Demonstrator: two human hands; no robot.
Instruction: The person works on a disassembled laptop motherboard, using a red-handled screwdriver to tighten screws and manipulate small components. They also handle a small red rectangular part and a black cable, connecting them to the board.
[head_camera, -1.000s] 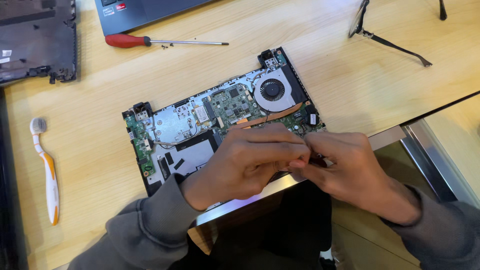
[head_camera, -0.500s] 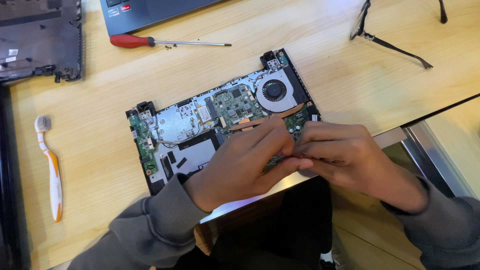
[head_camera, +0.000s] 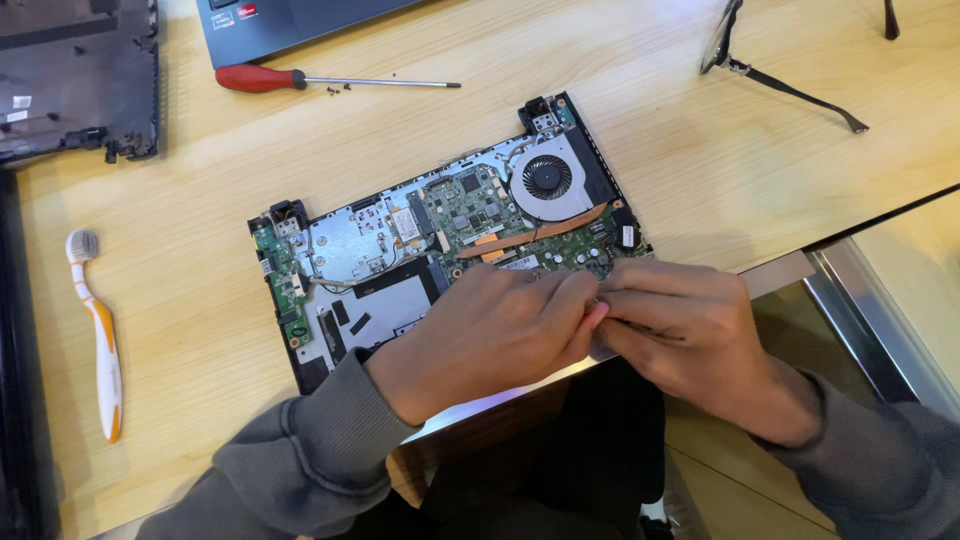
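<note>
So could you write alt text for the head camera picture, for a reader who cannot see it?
Two bare hands, left hand and right hand, meet fingertip to fingertip over the near edge of an opened black laptop base with green circuit boards and a round fan, on a light wooden table. A red-handled screwdriver lies beyond.

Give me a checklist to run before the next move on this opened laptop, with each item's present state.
1. Both hands on the work: left hand and right hand meet at the near edge of the opened laptop: ok.
2. What the fingers pinch is visible: hidden by the hands: cannot tell.
3. Laptop fully on the table: its near right corner overhangs the table edge: not ok.
4. Red-handled screwdriver lies on the table, apart from the board: ok.
5. Loose screws kept together: a few lie beside the screwdriver shaft; whether all are there: cannot tell.
6. Toothbrush off the board: ok.
</note>
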